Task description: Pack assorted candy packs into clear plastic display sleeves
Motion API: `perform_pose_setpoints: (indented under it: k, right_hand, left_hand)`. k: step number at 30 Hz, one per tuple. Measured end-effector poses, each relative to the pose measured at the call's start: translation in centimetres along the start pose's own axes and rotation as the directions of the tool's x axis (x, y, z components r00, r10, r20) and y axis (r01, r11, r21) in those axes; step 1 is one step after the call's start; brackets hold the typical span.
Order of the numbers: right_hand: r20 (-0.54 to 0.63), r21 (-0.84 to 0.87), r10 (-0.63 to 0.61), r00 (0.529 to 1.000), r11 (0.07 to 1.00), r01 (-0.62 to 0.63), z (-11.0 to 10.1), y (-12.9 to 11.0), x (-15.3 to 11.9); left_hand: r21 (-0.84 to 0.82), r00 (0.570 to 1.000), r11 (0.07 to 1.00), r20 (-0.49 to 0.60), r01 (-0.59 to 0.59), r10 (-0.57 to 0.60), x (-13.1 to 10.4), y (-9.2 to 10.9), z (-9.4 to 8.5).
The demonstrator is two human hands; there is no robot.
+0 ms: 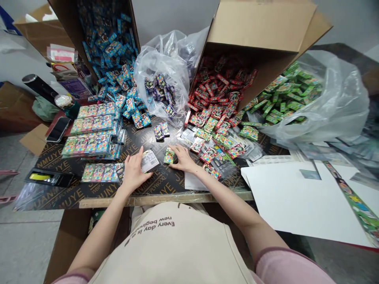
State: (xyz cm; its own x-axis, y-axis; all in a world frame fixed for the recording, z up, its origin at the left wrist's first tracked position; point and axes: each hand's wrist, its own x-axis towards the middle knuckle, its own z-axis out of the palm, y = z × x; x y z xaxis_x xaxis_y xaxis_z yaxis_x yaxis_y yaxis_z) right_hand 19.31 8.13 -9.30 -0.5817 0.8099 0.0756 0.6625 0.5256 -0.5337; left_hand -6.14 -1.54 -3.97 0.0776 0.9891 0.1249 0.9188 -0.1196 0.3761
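Observation:
My right hand has its thumb and fingers at two sides of a small green printed box on the dark table. To its left, my left hand lies with thumb and fingers spread. Between them is a white card with a barcode, partly under the hand. Beside that hand is a flat clear pack of several colourful boxes, partly covered by it. Two small purple boxes stand just beyond my hands. Loose red and green boxes lie on printed clear sleeves right of my right hand.
Stacked finished-looking packs are at left, near a phone and a black tape-like holder. Behind stand cartons with blue boxes and red boxes, and bags of purple and green boxes. White sheets cover the right.

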Motion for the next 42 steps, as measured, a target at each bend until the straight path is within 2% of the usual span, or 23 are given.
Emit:
perform_pose_setpoints:
  k: [3, 6, 9, 11, 13, 16, 19, 21, 23, 25, 27, 28, 31, 33, 35, 37, 39, 42]
  right_hand:
    - [-0.141, 0.193, -0.077, 0.987, 0.976, 0.104, 0.7, -0.2, -0.2]
    - [-0.295, 0.326, -0.059, 0.954, 0.932, 0.159, -0.4, -1.0, -0.3]
    - [-0.342, 0.368, -0.022, 0.939, 0.917, 0.155, -2.2, -1.9, -0.7]
    - [-0.354, 0.327, -0.057, 0.933, 0.928, 0.18, -3.2, -2.5, -1.0]
    - [-0.318, 0.241, -0.141, 0.938, 0.944, 0.224, -3.9, -3.1, -1.4]
    - [-0.137, 0.169, -0.271, 0.953, 0.941, 0.292, -4.7, -3.9, -1.9]
    - [-0.013, 0.261, -0.363, 0.932, 0.898, 0.353, -5.3, -4.2, -2.2]
    - [-0.009, 0.369, -0.377, 0.926, 0.86, 0.354, -5.5, -4.1, -2.2]
    - [-0.079, 0.466, -0.294, 0.952, 0.834, 0.296, -5.4, -4.0, -2.0]
    - [-0.228, 0.569, -0.061, 0.972, 0.802, 0.184, -5.0, -4.5, -1.8]
    - [-0.313, 0.728, 0.235, 0.92, 0.682, 0.074, -4.5, -5.8, -1.6]
    - [-0.288, 0.815, 0.348, 0.892, 0.578, 0.038, -4.2, -6.6, -1.4]
    - [-0.114, 0.973, 0.494, 0.862, 0.232, -0.005, -3.1, -9.3, -0.8]
    - [-0.069, 0.993, 0.572, 0.817, 0.114, 0.004, -2.4, -10.4, -0.4]
    - [-0.073, 0.996, 0.66, 0.748, 0.093, 0.014, -2.0, -10.7, 0.0]
    - [-0.068, 0.994, 0.701, 0.71, 0.109, -0.013, -1.8, -10.4, 0.1]
    - [-0.052, 0.992, 0.697, 0.715, 0.121, -0.046, -1.9, -9.9, -0.1]
    - [-0.052, 0.991, 0.652, 0.756, 0.127, -0.042, -2.2, -9.5, -0.7]
  left_hand:
    - [0.023, 1.0, 1.0, 0.003, -0.005, 0.005, -0.1, 0.0, 0.0]
    - [0.038, 1.0, 0.999, 0.013, -0.013, 0.012, -0.2, 0.0, -0.1]
    - [0.036, 1.0, 0.999, 0.01, -0.009, 0.009, -0.2, 0.2, -0.2]
    - [0.029, 1.0, 0.999, 0.007, -0.022, 0.022, -0.1, 0.6, -0.2]
    - [0.01, 0.998, 0.998, 0.013, -0.057, 0.057, 0.0, 1.1, -0.2]
    - [-0.031, 0.992, 0.992, 0.033, -0.12, 0.121, 0.1, 1.7, -0.2]
    - [-0.101, 0.979, 0.978, 0.071, -0.182, 0.189, 0.0, 1.8, -0.1]
    - [-0.168, 0.972, 0.964, 0.087, -0.204, 0.221, 0.0, 1.9, 0.0]
    - [-0.233, 0.978, 0.955, 0.054, -0.186, 0.204, 0.2, 2.0, -0.1]
    - [-0.289, 0.995, 0.952, -0.045, -0.103, 0.094, 0.6, 2.4, -0.3]
    - [-0.354, 0.984, 0.935, -0.155, 0.023, -0.083, 1.1, 3.1, -0.4]
    - [-0.396, 0.968, 0.915, -0.187, 0.082, -0.168, 1.3, 3.6, -0.4]
    - [-0.574, 0.931, 0.8, -0.167, 0.176, -0.325, 1.8, 5.1, 0.7]
    - [-0.75, 0.926, 0.637, -0.092, 0.177, -0.366, 1.7, 6.2, 2.1]
    - [-0.891, 0.919, 0.426, -0.028, 0.156, -0.394, 1.4, 7.4, 3.6]
    - [-0.961, 0.893, 0.246, 0.003, 0.127, -0.45, 1.1, 8.5, 4.7]
    - [-0.989, 0.851, 0.099, 0.043, 0.111, -0.523, 1.1, 9.3, 5.2]
    - [-0.982, 0.806, -0.139, 0.187, 0.131, -0.562, 1.9, 9.7, 4.8]
